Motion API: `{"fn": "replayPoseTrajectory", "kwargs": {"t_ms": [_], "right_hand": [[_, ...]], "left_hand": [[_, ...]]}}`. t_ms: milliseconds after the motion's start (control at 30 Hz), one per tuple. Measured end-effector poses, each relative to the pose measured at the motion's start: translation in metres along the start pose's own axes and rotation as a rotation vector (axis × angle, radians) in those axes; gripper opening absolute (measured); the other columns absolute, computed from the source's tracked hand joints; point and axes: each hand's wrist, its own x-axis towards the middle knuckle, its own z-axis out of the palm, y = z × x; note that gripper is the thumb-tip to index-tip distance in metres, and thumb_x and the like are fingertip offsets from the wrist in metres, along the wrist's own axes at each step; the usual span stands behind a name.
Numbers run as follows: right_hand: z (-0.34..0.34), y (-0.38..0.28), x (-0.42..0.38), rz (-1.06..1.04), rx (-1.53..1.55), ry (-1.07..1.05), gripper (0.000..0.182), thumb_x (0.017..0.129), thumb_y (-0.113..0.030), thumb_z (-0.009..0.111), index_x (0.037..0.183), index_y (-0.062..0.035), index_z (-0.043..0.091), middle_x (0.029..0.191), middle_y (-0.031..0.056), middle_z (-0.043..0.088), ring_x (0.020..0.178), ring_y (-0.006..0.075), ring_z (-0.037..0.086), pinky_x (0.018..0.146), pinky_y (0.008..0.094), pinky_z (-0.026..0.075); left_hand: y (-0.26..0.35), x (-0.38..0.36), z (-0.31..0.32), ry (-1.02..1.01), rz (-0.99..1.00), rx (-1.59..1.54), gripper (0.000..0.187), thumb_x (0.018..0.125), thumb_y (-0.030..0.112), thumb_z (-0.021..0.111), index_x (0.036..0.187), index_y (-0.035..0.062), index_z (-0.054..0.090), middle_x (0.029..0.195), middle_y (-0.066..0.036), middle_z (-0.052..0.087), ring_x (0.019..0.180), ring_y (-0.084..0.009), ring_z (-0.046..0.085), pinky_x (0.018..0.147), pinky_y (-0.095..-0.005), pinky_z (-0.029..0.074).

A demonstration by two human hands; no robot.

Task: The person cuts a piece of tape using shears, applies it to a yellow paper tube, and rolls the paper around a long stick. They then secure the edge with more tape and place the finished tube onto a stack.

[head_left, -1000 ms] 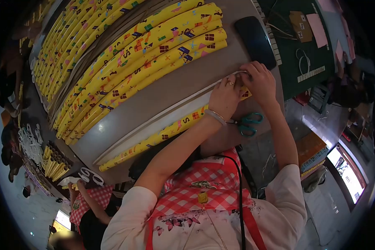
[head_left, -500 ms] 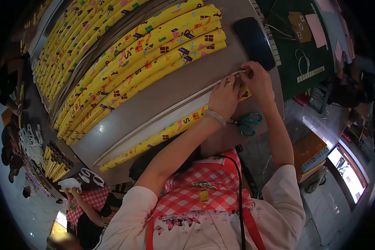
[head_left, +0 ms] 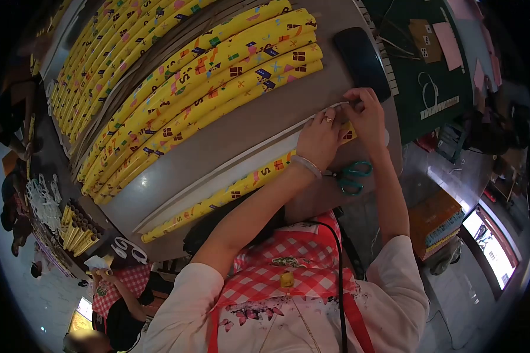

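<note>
Left hand point(head_left: 319, 138) presses flat, fingers spread, on the roll point(head_left: 229, 193) end beside the scissors point(head_left: 350, 176); right hand point(head_left: 366, 115) pinches the roll's white paper edge point(head_left: 265, 144) there

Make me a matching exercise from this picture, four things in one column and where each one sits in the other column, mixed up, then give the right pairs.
Things
1. scissors
2. left hand
3. stack of wrapped rolls
4. black case

Places
A. lying at the far end of the table, beyond both hands
B. pressed flat on the end of the roll being wrapped
C. on the table edge just behind the left wrist
D. piled together across the middle of the table

Pairs: 1-C, 2-B, 3-D, 4-A
</note>
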Motion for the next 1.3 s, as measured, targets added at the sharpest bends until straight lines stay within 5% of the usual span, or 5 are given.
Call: {"fn": "replayPoseTrajectory", "kwargs": {"t_ms": [700,1300], "right_hand": [[0.000,0.016,-0.005,-0.220,-0.114,0.108,0.012,0.079,0.003,0.060,0.091,-0.0001,0.058,0.091,0.0086,0.055,0.069,0.0169,0.056,0.061,0.0268,0.047],[0.001,0.024,-0.013,-0.144,-0.145,0.123,0.015,0.081,-0.009,0.063,0.096,-0.0051,0.061,0.089,0.0066,0.059,0.075,0.0193,0.064,0.065,0.0290,0.050]], "left_hand": [[0.000,0.004,-0.003,-0.022,0.022,-0.005,0.043,0.083,0.024,0.058,0.116,-0.0004,0.050,0.105,-0.010,0.047,0.093,-0.0255,0.053,0.074,-0.0368,0.048],[0.000,0.004,-0.005,-0.036,0.039,0.049,0.046,0.081,0.026,0.060,0.116,-0.0013,0.049,0.105,-0.010,0.047,0.095,-0.0252,0.053,0.077,-0.0367,0.048]]}}
